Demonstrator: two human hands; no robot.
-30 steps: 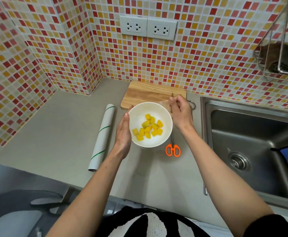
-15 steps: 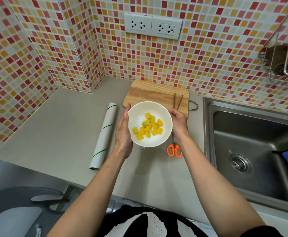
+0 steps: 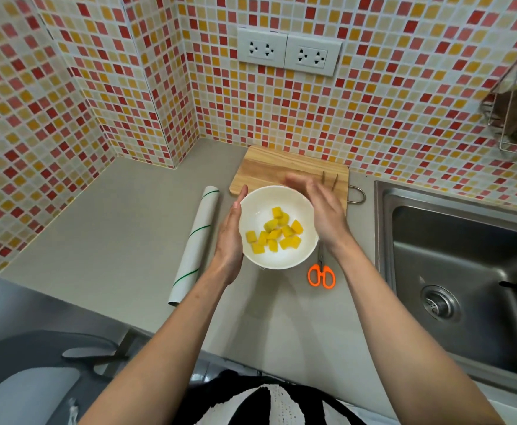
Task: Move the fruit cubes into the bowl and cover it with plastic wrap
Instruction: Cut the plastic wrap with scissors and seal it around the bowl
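The round white ceramic bowl sat on the grey tabletop between the two hands, with the yellow fruit cubes heaped in its bottom, just to the right of the left hand. That left hand was flat and open, fingers straight, its palm pressed against the bowl's left wall exactly as it had been half a second before. The right hand had changed: earlier it cupped the bowl's right side low down, near the scissors, and now it was lifted off, open with fingers spread and blurred by motion, hovering over the bowl's upper right rim and the near edge of the rectangular pale wooden cutting board beyond it. Whether it touched the rim I could not tell through the blur, nor whether any film lay over the bowl. The orange-handled scissors lay on the tabletop just below the right wrist, more fully uncovered than before. Two thin brown sticks rested on the board just past the right hand's fingertips. The long white roll of plastic wrap with green stripes lay well to the left of the left hand, unmoved. The stainless steel sink stood well to the right of the right forearm.
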